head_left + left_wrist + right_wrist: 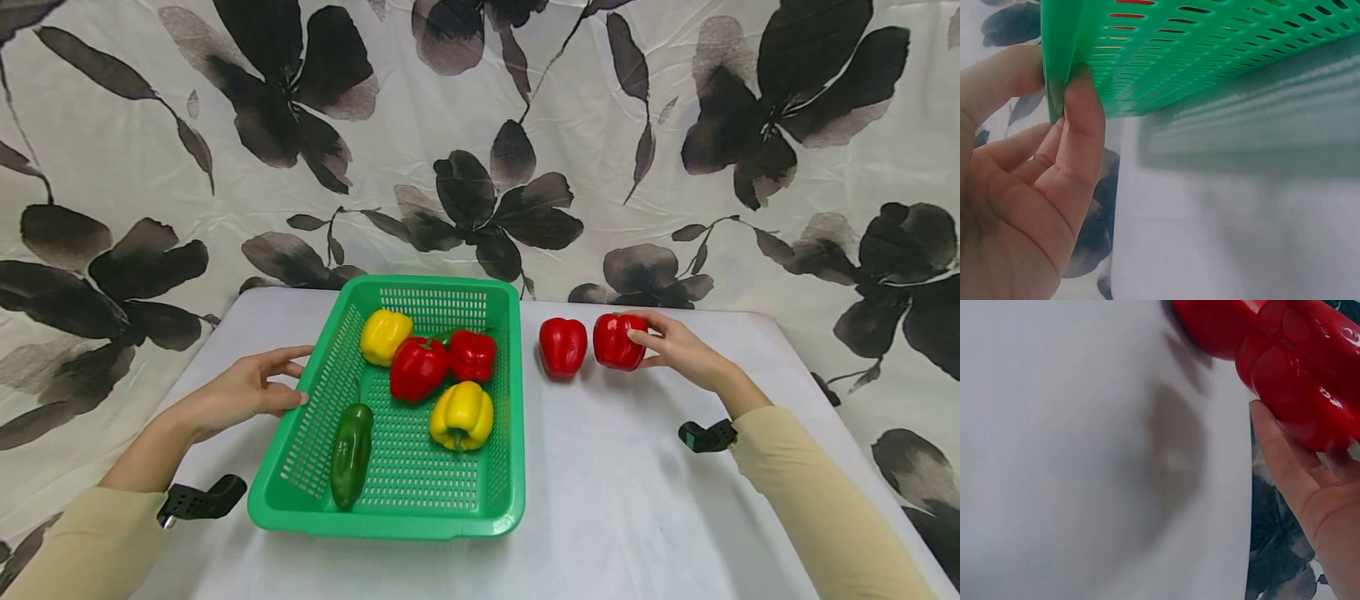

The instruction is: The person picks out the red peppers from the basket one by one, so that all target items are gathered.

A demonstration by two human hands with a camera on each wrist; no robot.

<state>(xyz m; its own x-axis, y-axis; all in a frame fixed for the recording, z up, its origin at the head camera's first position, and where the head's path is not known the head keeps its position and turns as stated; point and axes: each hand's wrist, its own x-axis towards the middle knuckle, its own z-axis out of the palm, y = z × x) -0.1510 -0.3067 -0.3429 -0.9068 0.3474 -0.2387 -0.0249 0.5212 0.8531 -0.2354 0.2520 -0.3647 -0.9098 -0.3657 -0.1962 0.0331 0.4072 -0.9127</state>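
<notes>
My left hand (243, 392) pinches the left rim of a green plastic basket (386, 525), thumb on one side and fingers on the other, as the left wrist view shows. My right hand (678, 350) grips a red bell pepper (617, 340) near the table's back edge; in the right wrist view its fingers (1275, 444) lie along the pepper's side. Just left of it, another red bell pepper (562, 348) stands on the table. Inside the basket are two yellow bell peppers, one at the back left (386, 337) and one at the right (462, 415), two red ones (418, 369), and a long green chili pepper (351, 454).
A second green pepper (444, 336), mostly hidden, lies behind the red ones in the basket. The table (600, 500) has a white cover. Behind it hangs a floral cloth (420, 108). Each wrist wears a black camera band (198, 500).
</notes>
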